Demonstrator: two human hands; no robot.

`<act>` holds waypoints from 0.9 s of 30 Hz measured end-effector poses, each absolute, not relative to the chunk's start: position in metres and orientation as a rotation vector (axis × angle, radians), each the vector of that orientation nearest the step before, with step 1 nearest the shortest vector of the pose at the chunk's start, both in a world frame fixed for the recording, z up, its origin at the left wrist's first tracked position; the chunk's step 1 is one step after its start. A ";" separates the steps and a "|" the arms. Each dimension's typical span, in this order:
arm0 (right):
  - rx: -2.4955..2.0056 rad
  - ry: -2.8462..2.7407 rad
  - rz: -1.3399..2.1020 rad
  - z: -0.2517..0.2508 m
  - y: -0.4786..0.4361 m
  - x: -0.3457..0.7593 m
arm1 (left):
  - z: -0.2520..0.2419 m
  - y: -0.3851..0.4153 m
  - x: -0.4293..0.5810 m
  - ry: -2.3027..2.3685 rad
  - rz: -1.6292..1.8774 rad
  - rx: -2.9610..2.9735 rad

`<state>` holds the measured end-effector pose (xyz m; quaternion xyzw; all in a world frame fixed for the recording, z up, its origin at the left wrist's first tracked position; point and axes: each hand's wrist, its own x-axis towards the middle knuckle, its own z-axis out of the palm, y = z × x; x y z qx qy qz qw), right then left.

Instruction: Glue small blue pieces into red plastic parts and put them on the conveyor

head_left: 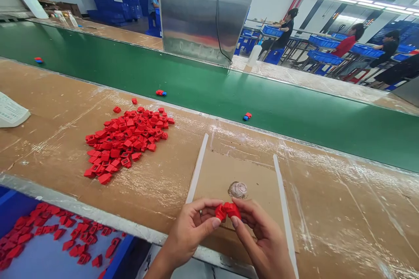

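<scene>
Near the table's front edge, my left hand (pixel 194 229) pinches a small red plastic piece (pixel 220 212) between thumb and fingers. My right hand (pixel 258 235) grips another red piece (pixel 232 210) the same way. The two pieces touch each other or nearly so; the fingers hide part of them. Just beyond the hands, a small round clear disc (pixel 238 189) lies on a cardboard sheet (pixel 262 178) between two white strips. A heap of red pieces (pixel 127 137) is on the table to the left.
A green conveyor belt (pixel 203 83) crosses behind the table (pixel 327 196), carrying several red-and-blue pieces (pixel 247 116). At lower left is a blue bin (pixel 122 253) with more red pieces. A metal panel (pixel 203 17) stands beyond the belt. Several people sit in the background.
</scene>
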<state>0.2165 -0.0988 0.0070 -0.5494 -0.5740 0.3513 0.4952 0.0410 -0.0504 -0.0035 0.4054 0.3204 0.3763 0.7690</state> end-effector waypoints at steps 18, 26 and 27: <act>-1.312 -1.554 0.891 -0.003 -0.105 0.214 | -0.003 -0.051 0.041 0.772 0.819 1.122; -1.307 -1.542 0.787 -0.009 -0.105 0.209 | -0.004 -0.049 0.041 0.760 0.792 1.189; -1.303 -1.528 0.788 -0.011 -0.108 0.210 | -0.004 -0.050 0.043 0.760 0.778 1.201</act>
